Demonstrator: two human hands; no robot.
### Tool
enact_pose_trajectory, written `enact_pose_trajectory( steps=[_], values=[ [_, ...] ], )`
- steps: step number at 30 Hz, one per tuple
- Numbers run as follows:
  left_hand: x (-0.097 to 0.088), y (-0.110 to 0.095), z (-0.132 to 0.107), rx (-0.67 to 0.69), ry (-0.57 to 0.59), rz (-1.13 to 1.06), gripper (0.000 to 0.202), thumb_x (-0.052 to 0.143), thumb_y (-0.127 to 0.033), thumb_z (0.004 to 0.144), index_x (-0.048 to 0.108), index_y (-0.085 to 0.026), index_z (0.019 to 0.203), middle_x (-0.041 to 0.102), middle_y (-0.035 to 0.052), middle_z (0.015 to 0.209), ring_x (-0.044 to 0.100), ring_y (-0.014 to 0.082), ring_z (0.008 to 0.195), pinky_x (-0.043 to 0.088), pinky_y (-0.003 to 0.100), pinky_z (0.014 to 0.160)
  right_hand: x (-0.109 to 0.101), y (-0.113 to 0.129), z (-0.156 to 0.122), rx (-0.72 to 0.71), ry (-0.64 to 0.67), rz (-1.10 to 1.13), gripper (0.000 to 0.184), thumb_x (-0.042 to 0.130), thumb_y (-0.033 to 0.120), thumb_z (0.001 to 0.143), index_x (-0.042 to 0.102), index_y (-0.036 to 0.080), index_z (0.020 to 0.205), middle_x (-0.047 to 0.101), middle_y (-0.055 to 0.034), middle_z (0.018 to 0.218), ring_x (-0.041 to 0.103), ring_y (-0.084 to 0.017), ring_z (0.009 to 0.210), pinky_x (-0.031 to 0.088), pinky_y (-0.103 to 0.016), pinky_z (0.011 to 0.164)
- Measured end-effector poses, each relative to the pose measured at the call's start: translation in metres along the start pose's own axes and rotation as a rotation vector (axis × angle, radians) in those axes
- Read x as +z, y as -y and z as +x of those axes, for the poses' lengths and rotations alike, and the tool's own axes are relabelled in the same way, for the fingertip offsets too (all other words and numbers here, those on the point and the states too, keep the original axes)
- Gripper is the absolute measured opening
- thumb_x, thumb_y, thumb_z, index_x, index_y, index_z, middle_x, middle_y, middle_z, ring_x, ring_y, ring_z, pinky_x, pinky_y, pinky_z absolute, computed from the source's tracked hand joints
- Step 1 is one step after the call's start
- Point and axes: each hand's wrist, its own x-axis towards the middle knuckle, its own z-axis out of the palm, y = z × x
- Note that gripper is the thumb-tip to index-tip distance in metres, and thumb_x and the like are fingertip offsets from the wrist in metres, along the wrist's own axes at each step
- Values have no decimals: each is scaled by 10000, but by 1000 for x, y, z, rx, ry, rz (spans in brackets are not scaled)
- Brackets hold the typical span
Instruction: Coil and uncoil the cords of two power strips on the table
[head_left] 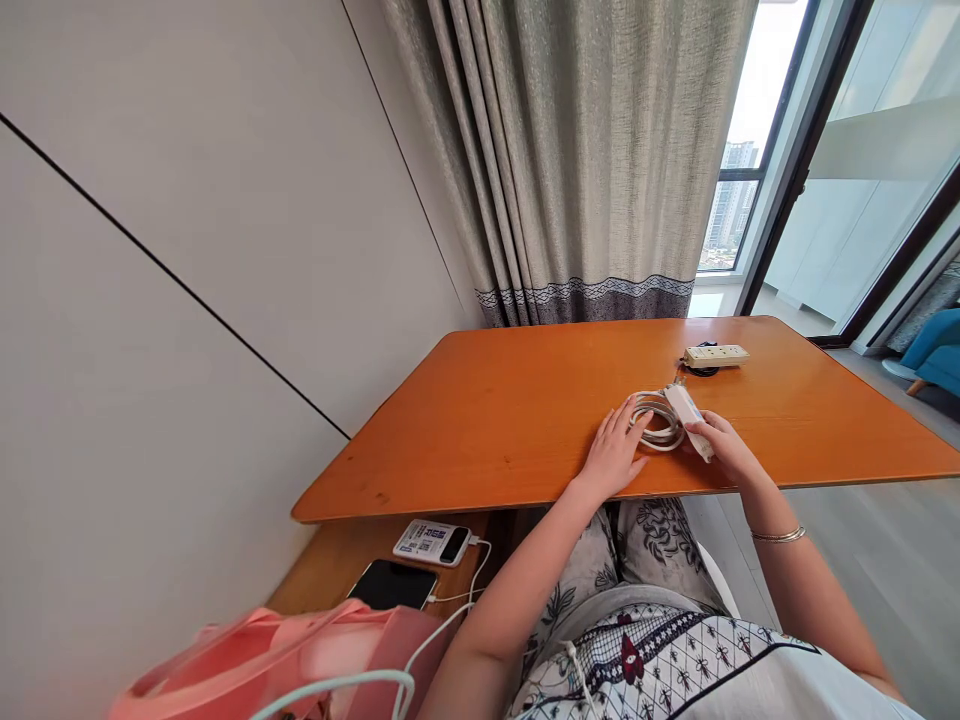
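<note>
— Where are the hands?

— Both are at the near edge of the orange wooden table [525, 400]. The left hand [615, 455] lies palm down on the tabletop, fingers spread, their tips touching a loose coil of white cable [654, 425].

— And the right hand?

— The right hand [729, 450] is closed around the near end of a white oblong plastic power block [682, 405]. The thumb is on top, and the block's far end sits over the coil. A thin metal bracelet [778, 536] is on that wrist.

— Anything else on the table?

— Farther in, towards its far right corner, there is a cream rectangular socket strip [716, 355] with a bit of black cord [703, 371] under it, well apart from the hands.

— Below the table?

— Off its near left corner, on a lower wooden bench [330, 570], are a white power bank [433, 541] and a black phone [393, 584], with a pink fabric bag [285, 655] nearer still. A grey pleated curtain [585, 150] hangs beyond the table's far edge.
</note>
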Motion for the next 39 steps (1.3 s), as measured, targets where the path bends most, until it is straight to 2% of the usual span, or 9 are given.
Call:
enact_pose_trajectory(
  steps=[4,7,12,17,21,25,31,35,39],
  values=[
    [-8,9,4,87,32,11,288,680,-175,814,683,-182,1102,670,138,1277,497,315,1353,362,523,1142,12,6,-10,125,198,219,291,697,394,698,704,206,921,755,-90,961,706,-244,881,609,-368,798],
    [-15,21,2,72,72,-29,62,670,-160,809,694,-181,862,731,105,1007,638,279,1089,460,464,1005,11,9,-13,209,248,317,320,672,388,737,722,185,979,763,-123,1020,713,-253,946,615,-337,785],
    [-21,42,-1,43,-48,-371,39,680,-195,791,647,-188,773,695,58,876,633,216,888,475,381,879,5,7,-13,214,235,396,328,646,304,781,695,125,1051,764,-126,997,713,-200,789,582,-245,539],
    [-23,60,-2,-265,-260,-1071,210,765,-320,729,609,-183,760,605,-9,739,568,137,684,466,273,679,0,6,-14,296,333,573,332,595,249,799,637,105,1096,745,-100,866,669,-159,621,551,-215,448],
    [-30,62,-1,-421,-523,-1571,251,801,-320,733,594,-179,726,602,-1,733,616,154,772,527,324,799,-5,5,-14,355,449,713,382,548,262,824,568,107,1173,724,-97,864,644,-141,592,552,-197,448],
    [-45,56,0,-514,-634,-1913,228,684,-273,871,559,-175,707,531,-20,697,595,128,728,558,381,853,-7,2,-12,307,544,820,404,507,282,858,510,124,1230,702,-100,901,621,-133,594,550,-205,457],
    [-65,51,-2,-515,-615,-2165,377,446,-338,1011,462,-195,663,372,-40,593,499,108,585,562,331,772,-7,0,-11,337,606,930,432,463,301,886,456,137,1286,673,-95,939,595,-114,610,535,-193,472],
    [-73,54,-3,-471,-697,-2197,412,362,-363,1034,432,-202,661,345,-43,580,426,96,519,537,284,693,-5,-6,-11,359,615,922,419,470,295,887,462,129,1272,669,-104,926,595,-125,617,526,-195,454],
    [-77,60,-2,-452,-821,-2125,428,380,-413,1019,402,-207,645,329,-54,552,362,94,489,548,317,766,-2,-13,-9,380,631,914,424,456,302,902,445,137,1292,679,-103,930,598,-129,618,538,-206,463]
  ],
)
